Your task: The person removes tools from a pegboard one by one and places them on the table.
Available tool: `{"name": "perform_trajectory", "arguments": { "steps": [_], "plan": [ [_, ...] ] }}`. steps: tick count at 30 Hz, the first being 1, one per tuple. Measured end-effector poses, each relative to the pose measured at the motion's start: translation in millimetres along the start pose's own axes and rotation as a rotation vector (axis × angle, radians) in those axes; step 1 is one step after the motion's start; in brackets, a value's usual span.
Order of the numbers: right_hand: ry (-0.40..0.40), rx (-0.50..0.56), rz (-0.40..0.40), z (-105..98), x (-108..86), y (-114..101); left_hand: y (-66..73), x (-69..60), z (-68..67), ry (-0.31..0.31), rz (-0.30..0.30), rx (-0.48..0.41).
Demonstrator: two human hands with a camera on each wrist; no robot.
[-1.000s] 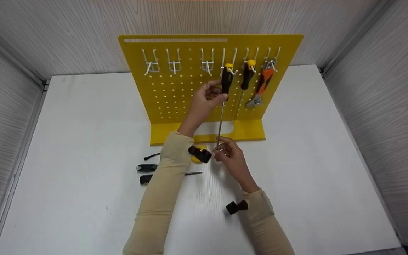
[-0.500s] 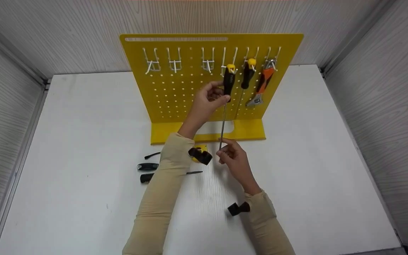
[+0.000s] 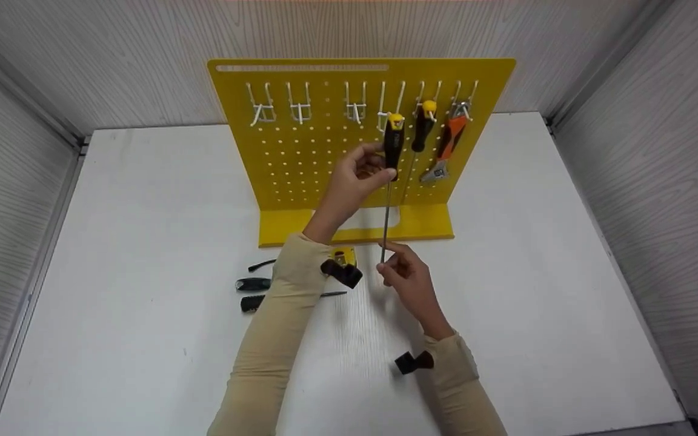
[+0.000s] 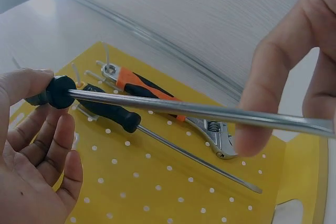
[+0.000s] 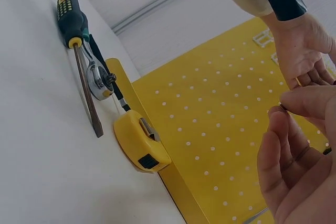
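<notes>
Both hands hold a long flat-blade screwdriver (image 3: 394,142) in front of the yellow pegboard (image 3: 294,163). My left hand (image 3: 349,181) pinches the lower end of its black handle. Near the tip, my right hand (image 3: 408,281) pinches the metal shaft (image 4: 173,109) between thumb and fingers. The handle's yellow end overlaps a white hook in the head view; whether it touches the hook I cannot tell. Just to the right hang another screwdriver (image 3: 423,132) and an orange-and-black adjustable wrench (image 3: 453,136).
White hooks (image 3: 300,112) line the board's upper left. On the white table (image 3: 155,242), below the board, lie a yellow tape measure (image 5: 139,142), a ratchet wrench (image 5: 98,81), a flat-blade screwdriver (image 5: 71,19) and a thin black tool (image 3: 261,264). My left sleeve partly hides them.
The held screwdriver and both hands have shifted slightly to the right and down, toward the person. The hanging tools and those on the table stay put.
</notes>
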State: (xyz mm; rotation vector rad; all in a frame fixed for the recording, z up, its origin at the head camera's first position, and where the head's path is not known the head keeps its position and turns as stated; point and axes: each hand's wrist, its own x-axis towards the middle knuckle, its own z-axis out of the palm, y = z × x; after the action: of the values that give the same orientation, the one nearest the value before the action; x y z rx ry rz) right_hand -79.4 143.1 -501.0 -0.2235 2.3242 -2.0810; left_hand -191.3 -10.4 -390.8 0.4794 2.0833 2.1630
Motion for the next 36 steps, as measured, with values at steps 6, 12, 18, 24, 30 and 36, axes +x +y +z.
{"name": "perform_trajectory", "arguments": {
  "steps": [6,12,18,24,30,36],
  "plan": [
    [-0.006,-0.004,-0.001,0.7,-5.7,-3.7,3.8,-5.6,1.5,-0.001,0.004,-0.001],
    [-0.020,-0.005,-0.032,1.0,-11.9,-7.5,4.9,-8.5,4.9,-0.009,0.014,-0.015],
    [-0.028,0.005,-0.075,-0.2,-19.8,-14.8,8.1,-11.6,6.1,-0.006,0.006,-0.038],
    [-0.036,0.029,-0.128,-1.6,-24.2,-21.2,13.1,-12.3,8.0,0.004,-0.028,-0.060],
    [-0.039,0.062,-0.136,-2.3,-25.3,-24.2,17.0,-10.6,11.3,0.006,-0.065,-0.065],
    [-0.052,0.087,-0.159,-3.4,-29.4,-28.6,19.2,-13.2,11.8,0.002,-0.065,-0.084]
  ]
}}
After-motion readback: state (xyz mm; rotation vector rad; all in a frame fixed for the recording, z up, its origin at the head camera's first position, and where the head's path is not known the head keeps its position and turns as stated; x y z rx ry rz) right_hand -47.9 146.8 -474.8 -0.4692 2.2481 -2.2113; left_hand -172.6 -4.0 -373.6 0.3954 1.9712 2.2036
